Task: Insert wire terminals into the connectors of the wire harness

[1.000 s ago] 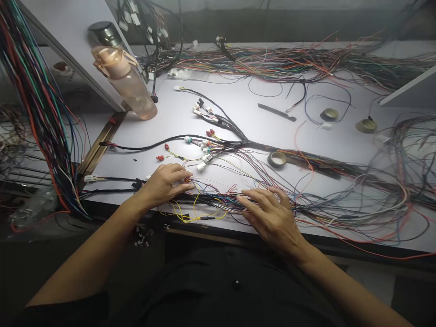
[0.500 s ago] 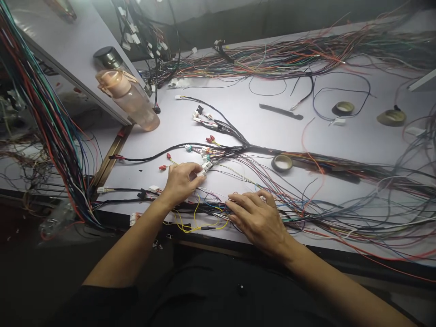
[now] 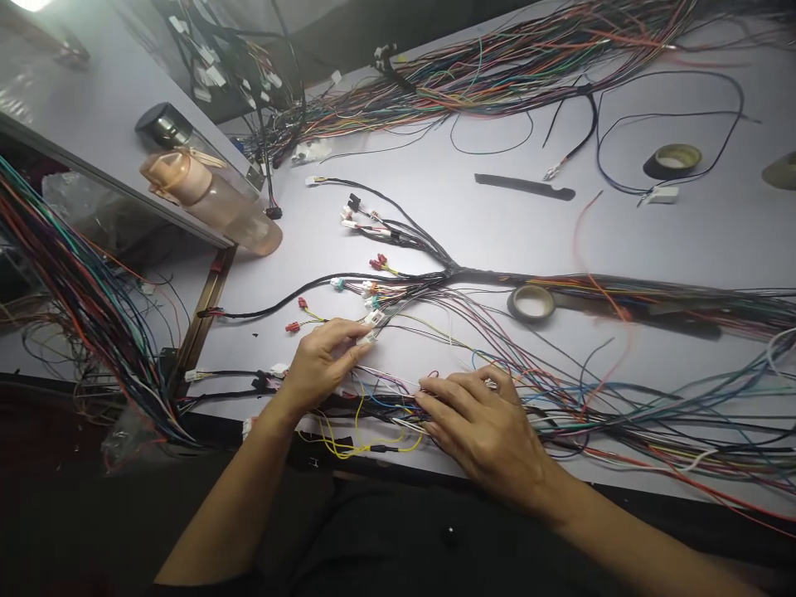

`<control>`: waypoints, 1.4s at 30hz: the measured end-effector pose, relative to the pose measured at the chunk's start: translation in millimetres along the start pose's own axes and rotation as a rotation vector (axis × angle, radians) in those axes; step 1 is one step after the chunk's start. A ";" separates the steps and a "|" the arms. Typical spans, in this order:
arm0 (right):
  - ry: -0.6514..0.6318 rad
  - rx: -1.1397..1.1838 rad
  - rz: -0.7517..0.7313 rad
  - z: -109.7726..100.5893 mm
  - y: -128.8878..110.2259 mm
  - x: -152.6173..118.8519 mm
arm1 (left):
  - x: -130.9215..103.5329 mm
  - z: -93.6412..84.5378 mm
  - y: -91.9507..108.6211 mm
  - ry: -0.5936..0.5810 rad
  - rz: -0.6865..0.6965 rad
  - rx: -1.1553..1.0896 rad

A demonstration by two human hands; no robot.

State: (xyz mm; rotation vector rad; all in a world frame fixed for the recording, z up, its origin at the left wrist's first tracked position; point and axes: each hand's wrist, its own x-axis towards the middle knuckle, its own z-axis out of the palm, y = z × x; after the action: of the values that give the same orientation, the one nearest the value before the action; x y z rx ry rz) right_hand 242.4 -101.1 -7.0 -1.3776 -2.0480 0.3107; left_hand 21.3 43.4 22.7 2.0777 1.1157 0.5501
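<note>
My left hand point(image 3: 327, 365) pinches a small white connector point(image 3: 368, 337) between thumb and fingertips. Just beyond its fingertips lies another white connector point(image 3: 375, 318) on the branched wire harness point(image 3: 485, 274). My right hand point(image 3: 482, 419) curls over the loose wires point(image 3: 404, 404) near the table's front edge, and its thumb is hidden. A thin white wire stretches between the two hands. Around my left hand lie red connectors point(image 3: 293, 327), a teal-and-white connector point(image 3: 337, 283) and a looped yellow wire point(image 3: 339, 448).
A tape roll point(image 3: 531, 304) lies right of the harness, with another tape roll point(image 3: 675, 159) farther back. Two bottles, one peach-tinted point(image 3: 211, 199), stand at the left. A dark flat strip point(image 3: 524, 186) lies mid-table. Thick wire bundles point(image 3: 497, 79) cover the back; others hang at left.
The whole view has shifted and tilted slightly, so the table things sit differently in the picture. Both hands keep nearly the same place and grip.
</note>
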 end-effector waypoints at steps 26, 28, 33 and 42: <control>0.041 0.130 0.087 4.2 2.2 2.7 | 58.2 17.9 -14.3 0.220 -0.218 -0.329; 0.041 0.138 0.098 5.6 2.7 2.9 | 59.6 17.7 -12.0 0.225 -0.220 -0.296; 0.051 0.129 0.106 9.0 5.0 0.7 | 60.2 16.7 -12.7 0.199 -0.288 -0.266; 0.126 0.080 0.104 13.4 7.5 4.1 | 57.8 16.3 -13.4 0.201 -0.297 -0.223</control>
State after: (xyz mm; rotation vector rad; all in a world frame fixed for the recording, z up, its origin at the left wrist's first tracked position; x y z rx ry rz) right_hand 238.6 -92.3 -19.6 -1.4207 -1.8455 0.3383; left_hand 55.7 91.0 4.1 1.6563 1.3822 0.7109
